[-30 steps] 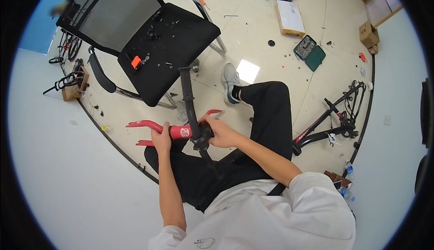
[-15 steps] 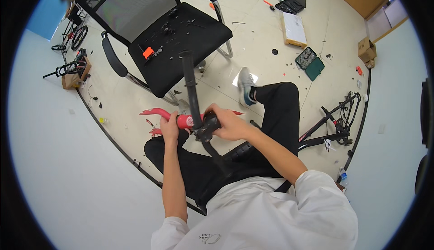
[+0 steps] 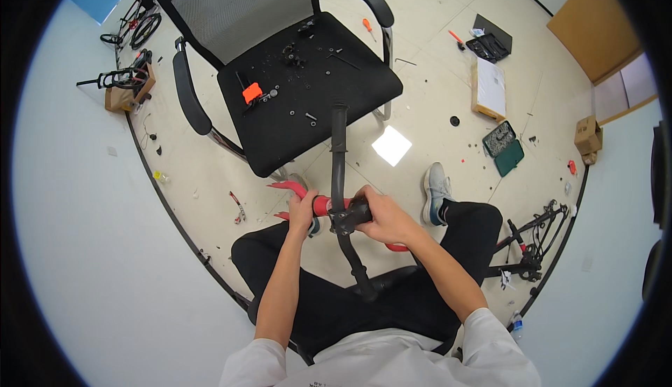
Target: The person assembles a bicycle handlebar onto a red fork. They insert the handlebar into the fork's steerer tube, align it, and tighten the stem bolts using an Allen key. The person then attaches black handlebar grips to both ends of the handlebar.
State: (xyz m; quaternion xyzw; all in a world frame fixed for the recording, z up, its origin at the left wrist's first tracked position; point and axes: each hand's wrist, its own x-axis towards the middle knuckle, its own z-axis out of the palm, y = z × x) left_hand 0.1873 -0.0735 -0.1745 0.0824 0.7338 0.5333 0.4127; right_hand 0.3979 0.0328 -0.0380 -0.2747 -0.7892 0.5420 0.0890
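Note:
A black bicycle handlebar (image 3: 339, 163) runs roughly near to far in front of me, its near end over my lap. At its middle it is clamped in a black stem (image 3: 344, 223), which sits against a red tubular bicycle part (image 3: 322, 206). My left hand (image 3: 302, 213) is closed around the red part, left of the handlebar. From the other side my right hand (image 3: 383, 217) wraps the stem, hiding part of it. Curved red ends stick out past my left hand, and more red shows below my right. Whether this is a fork or a frame, I cannot tell.
Ahead stands a black mesh chair (image 3: 350, 96) with bolts, small parts and an orange-and-black piece (image 3: 252, 93) on its seat. A green case (image 3: 509, 157), a white box (image 3: 488, 89) and a black bicycle frame (image 3: 535, 247) lie on the floor at right.
My view has shifted, so the chair and floor items appear lower and farther right. The handlebar stands straighter in view. Both hands keep their hold on the red part and the stem.

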